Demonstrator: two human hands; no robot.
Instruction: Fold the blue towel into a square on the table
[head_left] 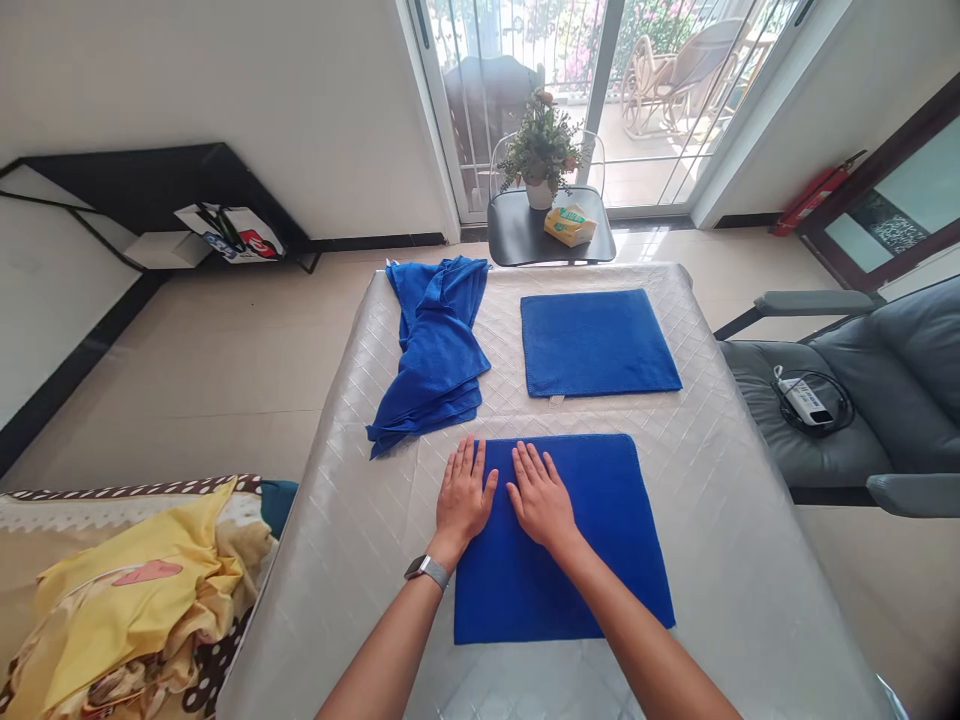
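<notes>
A blue towel (555, 590) lies flat on the quilted, pale table cover (360, 540) in front of me. My left hand (463, 492) rests palm down across the towel's far left corner, fingers stretched out. On the same towel, close to its far edge, my right hand (541, 492) presses flat with its fingers extended. Beyond it lies a second blue towel (600, 342), flat and rectangular, a small white tag at its near edge. Several rumpled blue towels (441, 350) sit in a loose heap at the far left.
A dark chair (517, 225) behind the table holds a potted plant (540, 150) and a yellow tissue pack (570, 226). On the right, a grey armchair (757, 400) carries a white power strip (804, 400) with black cable. Yellow bedding (142, 580) lies at lower left.
</notes>
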